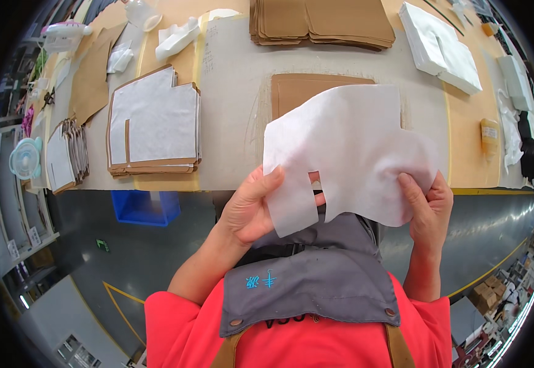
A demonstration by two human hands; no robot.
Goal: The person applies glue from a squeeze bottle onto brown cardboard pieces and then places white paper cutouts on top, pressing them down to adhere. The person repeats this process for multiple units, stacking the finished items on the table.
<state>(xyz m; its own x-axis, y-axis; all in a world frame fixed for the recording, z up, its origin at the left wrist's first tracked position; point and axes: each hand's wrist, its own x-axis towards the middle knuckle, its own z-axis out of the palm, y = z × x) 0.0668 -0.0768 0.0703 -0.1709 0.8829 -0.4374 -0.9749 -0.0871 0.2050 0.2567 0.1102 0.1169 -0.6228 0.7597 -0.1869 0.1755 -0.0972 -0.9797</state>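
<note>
Workbench (236, 92) carries brown card stacks (322, 21), white sheets (442, 46).

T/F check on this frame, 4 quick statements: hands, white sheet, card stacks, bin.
1. Both hands hold the white sheet. True: left hand and right hand grip its lower edge.
2. The sheet lies flat on the table. False: it is held up above a brown card.
3. A stack of white-faced cards sits left of the sheet. True.
4. The bin under the table is red. False: it is blue.

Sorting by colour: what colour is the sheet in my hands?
White, seen in the head view: the cut-out sheet.
</note>
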